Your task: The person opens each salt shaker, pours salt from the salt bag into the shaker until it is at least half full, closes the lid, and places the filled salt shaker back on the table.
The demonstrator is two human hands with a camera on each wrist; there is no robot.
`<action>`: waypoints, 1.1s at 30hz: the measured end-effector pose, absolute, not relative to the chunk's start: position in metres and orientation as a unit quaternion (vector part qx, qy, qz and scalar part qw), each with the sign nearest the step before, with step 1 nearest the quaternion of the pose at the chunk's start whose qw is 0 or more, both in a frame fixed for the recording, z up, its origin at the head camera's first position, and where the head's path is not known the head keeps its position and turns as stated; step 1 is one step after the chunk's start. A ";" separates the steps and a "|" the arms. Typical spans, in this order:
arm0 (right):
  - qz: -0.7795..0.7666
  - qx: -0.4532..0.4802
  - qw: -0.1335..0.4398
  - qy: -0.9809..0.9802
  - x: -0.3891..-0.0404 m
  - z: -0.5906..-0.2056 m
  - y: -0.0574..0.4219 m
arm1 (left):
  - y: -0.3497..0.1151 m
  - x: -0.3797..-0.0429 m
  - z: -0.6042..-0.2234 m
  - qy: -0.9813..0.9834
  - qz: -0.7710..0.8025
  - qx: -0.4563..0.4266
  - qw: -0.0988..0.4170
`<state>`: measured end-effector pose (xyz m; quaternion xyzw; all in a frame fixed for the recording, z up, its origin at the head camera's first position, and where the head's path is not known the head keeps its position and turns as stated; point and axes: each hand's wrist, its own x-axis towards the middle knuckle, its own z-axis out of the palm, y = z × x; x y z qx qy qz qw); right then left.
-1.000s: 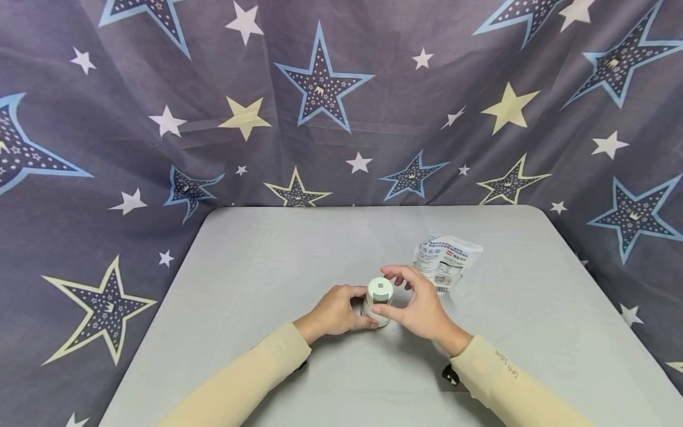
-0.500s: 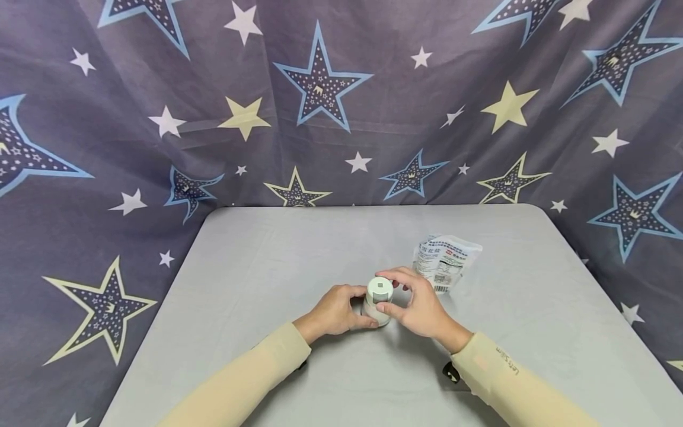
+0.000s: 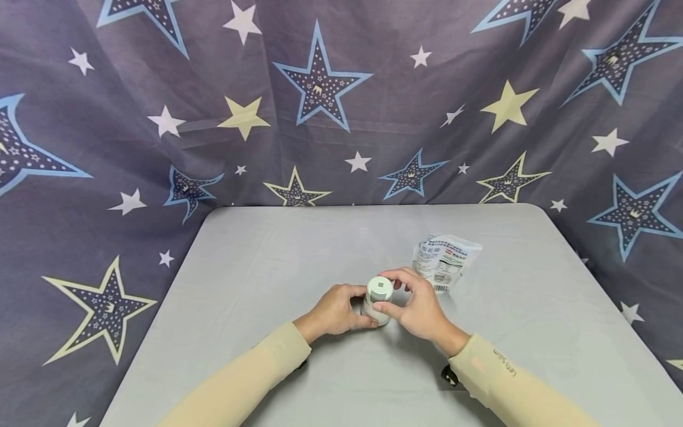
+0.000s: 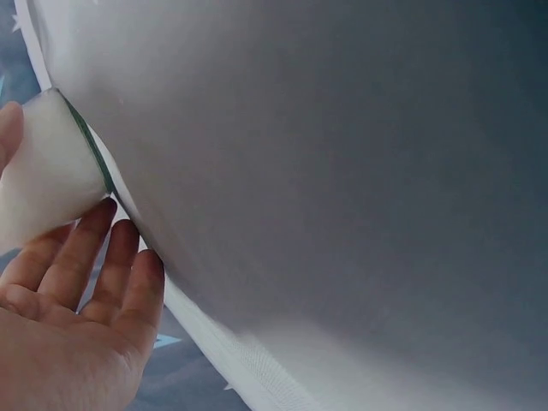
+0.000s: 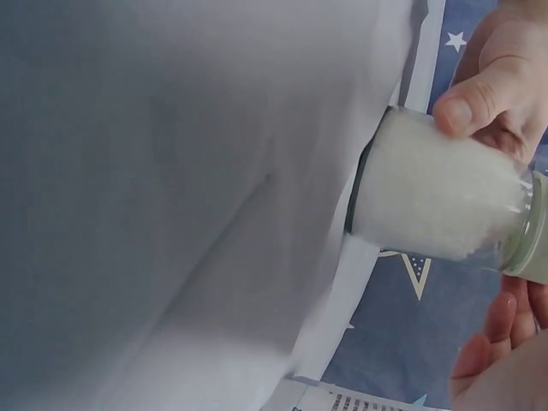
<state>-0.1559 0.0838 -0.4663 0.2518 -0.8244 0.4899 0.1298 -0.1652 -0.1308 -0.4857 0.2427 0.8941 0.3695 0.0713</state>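
A clear jar point(image 5: 441, 184) full of white granules stands upright on the table, topped by a pale green lid point(image 3: 380, 285). My left hand point(image 3: 336, 311) grips the jar's body from the left, thumb on the near side and fingers on the far side. In the left wrist view, the lower fingers of the left hand point(image 4: 86, 300) spread by the jar's base. With thumb and fingertips, my right hand point(image 3: 420, 303) holds the lid from the right. The right wrist view shows the lid's edge point(image 5: 533, 231) seated on the jar's neck.
Just behind my right hand, a white printed pouch point(image 3: 447, 261) stands on the table. The grey table point(image 3: 277, 249) reaches back to a dark curtain point(image 3: 352, 77) patterned with stars.
My right hand's thumb and fingers have shifted slightly around the lid. The jar, my left hand and the pouch have stayed in place.
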 end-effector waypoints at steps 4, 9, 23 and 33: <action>0.494 0.235 0.139 -0.825 -0.154 -0.467 0.081 | -0.131 -0.166 -0.486 0.895 0.367 0.245 0.067; 0.490 0.222 0.153 -0.829 -0.152 -0.468 0.078 | -0.131 -0.166 -0.486 0.894 0.369 0.243 0.071; 0.466 0.264 0.145 -0.832 -0.155 -0.465 0.084 | -0.131 -0.166 -0.487 0.897 0.362 0.244 0.074; 0.437 0.322 0.075 -0.836 -0.163 -0.452 0.094 | -0.132 -0.166 -0.486 0.895 0.364 0.246 0.075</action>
